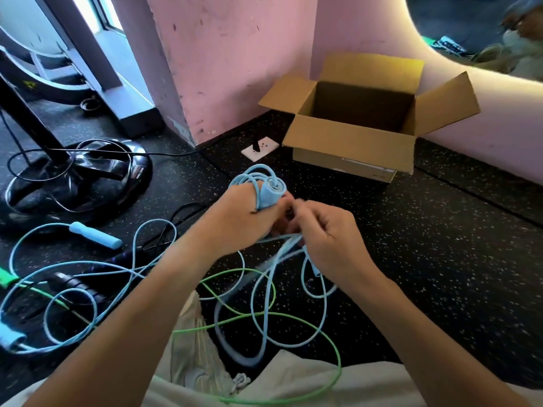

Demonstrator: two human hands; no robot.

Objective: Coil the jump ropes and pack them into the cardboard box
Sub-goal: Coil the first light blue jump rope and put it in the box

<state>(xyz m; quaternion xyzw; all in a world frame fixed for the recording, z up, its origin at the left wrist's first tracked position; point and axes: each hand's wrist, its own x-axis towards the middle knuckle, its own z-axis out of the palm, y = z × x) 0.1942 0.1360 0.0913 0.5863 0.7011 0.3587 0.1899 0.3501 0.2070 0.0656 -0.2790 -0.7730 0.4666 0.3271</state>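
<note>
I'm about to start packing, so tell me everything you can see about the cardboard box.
The cardboard box is plain brown corrugated card, standing upright on the dark speckled floor by the pink wall. All four top flaps are folded open and outward. The inside that shows is dark, with no rope visible; the bottom is hidden. A pale label strip runs along its lower front edge. Neither hand touches it.

The cardboard box (352,142) stands on the floor (440,230) against the wall (235,54). Nearer than the box, both hands hold a rope; left of the box lie loose ropes (88,274) and a fan base (73,174).
</note>
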